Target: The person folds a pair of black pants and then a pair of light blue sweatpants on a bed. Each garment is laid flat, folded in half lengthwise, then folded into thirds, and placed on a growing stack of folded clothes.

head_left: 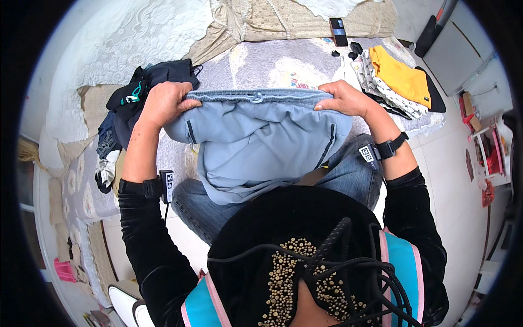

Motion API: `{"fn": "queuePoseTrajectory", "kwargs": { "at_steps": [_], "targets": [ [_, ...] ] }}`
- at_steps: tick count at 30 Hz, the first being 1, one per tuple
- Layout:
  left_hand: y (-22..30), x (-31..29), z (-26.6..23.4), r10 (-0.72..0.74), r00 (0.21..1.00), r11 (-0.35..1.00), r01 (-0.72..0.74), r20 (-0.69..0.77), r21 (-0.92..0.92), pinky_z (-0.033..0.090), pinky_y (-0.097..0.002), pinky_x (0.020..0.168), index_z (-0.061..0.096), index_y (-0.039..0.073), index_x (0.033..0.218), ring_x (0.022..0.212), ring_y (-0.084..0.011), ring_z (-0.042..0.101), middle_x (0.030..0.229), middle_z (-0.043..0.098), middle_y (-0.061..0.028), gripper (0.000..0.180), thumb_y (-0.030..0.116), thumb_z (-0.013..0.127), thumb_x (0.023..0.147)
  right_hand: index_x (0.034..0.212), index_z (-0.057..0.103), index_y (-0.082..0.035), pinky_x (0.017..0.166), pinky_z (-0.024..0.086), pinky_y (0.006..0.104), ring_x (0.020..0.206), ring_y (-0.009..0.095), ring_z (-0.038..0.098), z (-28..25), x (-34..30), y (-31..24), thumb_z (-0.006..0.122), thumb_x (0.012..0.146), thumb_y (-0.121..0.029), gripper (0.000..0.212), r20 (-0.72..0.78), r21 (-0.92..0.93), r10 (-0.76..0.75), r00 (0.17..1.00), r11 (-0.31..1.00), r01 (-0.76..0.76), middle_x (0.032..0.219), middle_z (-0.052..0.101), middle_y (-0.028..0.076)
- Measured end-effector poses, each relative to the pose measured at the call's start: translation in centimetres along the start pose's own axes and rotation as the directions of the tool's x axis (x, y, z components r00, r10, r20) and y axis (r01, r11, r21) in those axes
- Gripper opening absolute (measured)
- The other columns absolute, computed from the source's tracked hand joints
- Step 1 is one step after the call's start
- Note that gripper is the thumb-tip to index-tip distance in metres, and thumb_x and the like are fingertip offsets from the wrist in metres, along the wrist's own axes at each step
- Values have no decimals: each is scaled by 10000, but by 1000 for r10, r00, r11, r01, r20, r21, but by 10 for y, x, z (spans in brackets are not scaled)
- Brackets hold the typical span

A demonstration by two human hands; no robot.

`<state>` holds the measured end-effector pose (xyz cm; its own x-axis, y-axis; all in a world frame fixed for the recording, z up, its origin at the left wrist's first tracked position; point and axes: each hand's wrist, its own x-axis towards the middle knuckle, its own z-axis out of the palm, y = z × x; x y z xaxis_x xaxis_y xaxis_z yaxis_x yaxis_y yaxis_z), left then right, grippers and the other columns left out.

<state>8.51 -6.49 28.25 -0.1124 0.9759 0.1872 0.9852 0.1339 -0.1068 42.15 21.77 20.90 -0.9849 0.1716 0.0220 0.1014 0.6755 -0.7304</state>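
Your left hand (pixel 163 103) curls over the waistband of the light blue garment (pixel 256 147); fingertips tucked behind the fabric, out of sight. Same with your right hand (pixel 346 100): fingertips buried in the fold. Garment's lower part disappears behind your dark chest. Your knees in jeans (pixel 348 174) mostly covered by it. Dark clothes pile (pixel 136 98) on the bed (pixel 272 65): separate pieces can't be told apart. Small dark bits (pixel 354 52) beside the phone (pixel 338 31) too small to identify. Folded stack (pixel 395 82): lower layers hidden under the yellow piece.
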Motion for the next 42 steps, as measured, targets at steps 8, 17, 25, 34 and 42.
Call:
{"fn": "queuePoseTrajectory", "kwargs": {
  "at_steps": [8, 17, 25, 34, 42],
  "targets": [
    [-1, -3, -9, -14, 998, 999, 12, -69, -32, 465, -450, 665, 550, 53, 834, 830, -374, 602, 832, 581, -130, 337, 313, 754, 771, 945, 684, -9, 715, 491, 337, 709, 179, 583, 4, -8, 13, 774, 841, -312, 332, -60, -38, 89, 994, 995, -91, 764, 669, 113],
    [37, 44, -24, -121, 940, 832, -79, -318, -549, 493, -333, 712, 586, 44, 1018, 734, -195, 588, 840, 632, -108, 348, 89, 767, 724, 1478, 353, -97, 936, 496, 443, 1102, 387, 607, 46, 22, -28, 861, 635, -473, 1053, -179, -318, -30, 983, 948, -29, 1160, 635, 223],
    [65, 55, -28, -69, 836, 816, -266, -544, -513, 472, -270, 860, 564, 84, 1238, 930, -117, 570, 994, 625, -40, 515, 91, 781, 770, 1301, 545, -111, 742, 527, 521, 825, 466, 643, 79, 70, -34, 726, 833, -392, 575, -566, -331, -24, 824, 922, -200, 823, 662, 252],
    [49, 16, 25, -271, 852, 552, -245, -449, -797, 479, -211, 745, 511, 50, 1324, 889, -64, 563, 1089, 603, -53, 587, -6, 762, 797, 1216, 668, -42, 886, 500, 270, 952, 140, 623, -64, 32, -13, 559, 890, 0, 346, -725, 282, 113, 680, 949, 143, 1050, 685, 54],
    [85, -74, 148, -306, 886, 512, 462, 348, -724, 439, -403, 1025, 489, 15, 1349, 1187, -307, 573, 1225, 620, -201, 728, 177, 797, 709, 1227, 637, 14, 916, 509, 297, 1013, 170, 649, -88, -19, 7, 544, 917, 15, 323, -740, 433, 233, 631, 883, 182, 1126, 685, 97]
  ]
}}
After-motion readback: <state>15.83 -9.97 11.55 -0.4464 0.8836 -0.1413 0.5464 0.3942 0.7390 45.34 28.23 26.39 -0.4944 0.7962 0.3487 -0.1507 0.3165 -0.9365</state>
